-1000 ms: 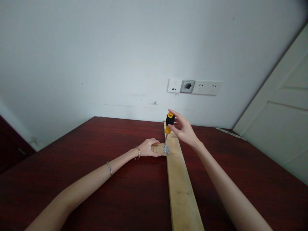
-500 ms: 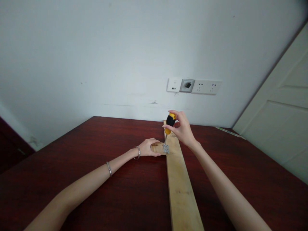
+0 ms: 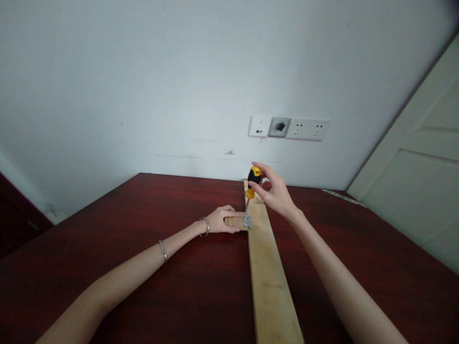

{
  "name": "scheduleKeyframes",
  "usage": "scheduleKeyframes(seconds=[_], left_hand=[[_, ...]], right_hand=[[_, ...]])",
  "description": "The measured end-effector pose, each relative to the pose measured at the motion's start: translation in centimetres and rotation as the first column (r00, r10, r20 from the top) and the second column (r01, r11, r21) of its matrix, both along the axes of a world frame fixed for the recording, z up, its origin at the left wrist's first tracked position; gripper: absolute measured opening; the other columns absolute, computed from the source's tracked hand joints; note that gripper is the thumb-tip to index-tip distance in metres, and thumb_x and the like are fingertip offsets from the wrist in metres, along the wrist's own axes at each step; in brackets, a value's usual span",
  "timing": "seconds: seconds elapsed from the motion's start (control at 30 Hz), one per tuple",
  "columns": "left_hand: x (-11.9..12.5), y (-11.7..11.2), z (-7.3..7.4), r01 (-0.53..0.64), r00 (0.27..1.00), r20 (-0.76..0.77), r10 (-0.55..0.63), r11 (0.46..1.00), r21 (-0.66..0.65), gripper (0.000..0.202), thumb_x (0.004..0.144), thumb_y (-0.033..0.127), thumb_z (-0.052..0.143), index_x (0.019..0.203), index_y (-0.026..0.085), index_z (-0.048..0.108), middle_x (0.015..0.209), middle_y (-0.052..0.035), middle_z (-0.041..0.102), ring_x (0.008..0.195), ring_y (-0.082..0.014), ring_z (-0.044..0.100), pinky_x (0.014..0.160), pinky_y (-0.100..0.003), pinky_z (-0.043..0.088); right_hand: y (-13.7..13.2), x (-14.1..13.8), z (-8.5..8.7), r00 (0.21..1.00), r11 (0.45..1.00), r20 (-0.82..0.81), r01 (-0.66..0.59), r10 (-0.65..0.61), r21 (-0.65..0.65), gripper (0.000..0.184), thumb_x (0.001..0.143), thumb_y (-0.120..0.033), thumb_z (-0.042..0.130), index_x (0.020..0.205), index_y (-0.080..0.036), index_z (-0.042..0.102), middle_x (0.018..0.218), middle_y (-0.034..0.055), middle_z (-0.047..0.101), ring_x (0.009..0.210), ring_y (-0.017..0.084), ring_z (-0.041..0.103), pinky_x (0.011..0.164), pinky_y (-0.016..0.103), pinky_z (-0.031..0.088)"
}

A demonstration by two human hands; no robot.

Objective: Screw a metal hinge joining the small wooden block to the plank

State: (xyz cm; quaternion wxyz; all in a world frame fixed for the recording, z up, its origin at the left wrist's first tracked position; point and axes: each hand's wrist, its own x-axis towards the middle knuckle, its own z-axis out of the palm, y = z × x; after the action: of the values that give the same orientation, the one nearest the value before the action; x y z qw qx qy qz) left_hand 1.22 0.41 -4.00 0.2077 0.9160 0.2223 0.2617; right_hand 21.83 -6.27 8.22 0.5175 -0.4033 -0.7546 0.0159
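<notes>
My right hand (image 3: 274, 191) grips the black and yellow handle of a screwdriver (image 3: 254, 177), thumb and fingers around it. The shaft slants down to a small metal hinge (image 3: 247, 221), its tip at the hinge's upper left part. That hinge spans the seam between a short wooden block (image 3: 234, 222) and a long wooden board (image 3: 270, 267). Fingers of my left hand (image 3: 218, 220) clasp the block from its left end, pressing it against the board's left edge. Screw heads at the hinge are too small to make out clearly.
The dark red wooden table (image 3: 172, 200) meets a white wall (image 3: 161, 86). Wall sockets (image 3: 303, 129) sit above its back edge. A thin flat strip (image 3: 344, 197) lies at the back right, near a white panelled door (image 3: 426, 157).
The fingers of my right hand have shifted around the screwdriver handle, the thumb now higher on it. My left hand, the block and the board have stayed in place.
</notes>
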Motion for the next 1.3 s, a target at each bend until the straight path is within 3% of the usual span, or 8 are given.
scheduleKeyframes(seconds=[0.2,0.43,1.3], left_hand=[[-0.01,0.30,-0.61,-0.003,1.000,-0.004,0.003,1.000,0.025,0.049,0.068,0.036,0.077,0.114,0.023,0.068,0.104,-0.0048,0.057,0.091,-0.0182,0.060,0.086,-0.031,0.049],[-0.10,0.17,-0.37,-0.004,0.999,-0.044,0.005,1.000,0.024,0.046,0.071,0.037,0.076,0.114,0.024,0.068,0.105,-0.0050,0.055,0.093,-0.0189,0.059,0.088,-0.032,0.049],[-0.14,0.18,-0.48,-0.002,0.996,-0.084,0.008,0.998,0.070,0.044,0.074,0.040,0.073,0.115,0.025,0.068,0.107,-0.0062,0.054,0.095,-0.0194,0.059,0.088,-0.031,0.048]], right_hand=[[0.60,-0.08,-0.45,1.000,0.999,-0.001,0.022,-0.021,0.043,0.048,0.082,-0.037,0.062,0.128,-0.026,0.051,0.120,0.0096,0.058,0.088,0.020,0.059,0.065,0.033,0.057],[0.62,-0.21,-0.64,0.998,1.000,-0.059,0.012,-0.012,-0.003,0.050,0.082,-0.042,0.063,0.128,-0.027,0.050,0.123,0.0103,0.054,0.085,0.019,0.061,0.063,0.032,0.059],[0.35,0.01,-0.33,0.997,0.998,-0.055,0.059,-0.057,0.033,0.048,0.082,-0.039,0.063,0.127,-0.027,0.052,0.121,0.0095,0.057,0.087,0.020,0.059,0.062,0.031,0.059]])
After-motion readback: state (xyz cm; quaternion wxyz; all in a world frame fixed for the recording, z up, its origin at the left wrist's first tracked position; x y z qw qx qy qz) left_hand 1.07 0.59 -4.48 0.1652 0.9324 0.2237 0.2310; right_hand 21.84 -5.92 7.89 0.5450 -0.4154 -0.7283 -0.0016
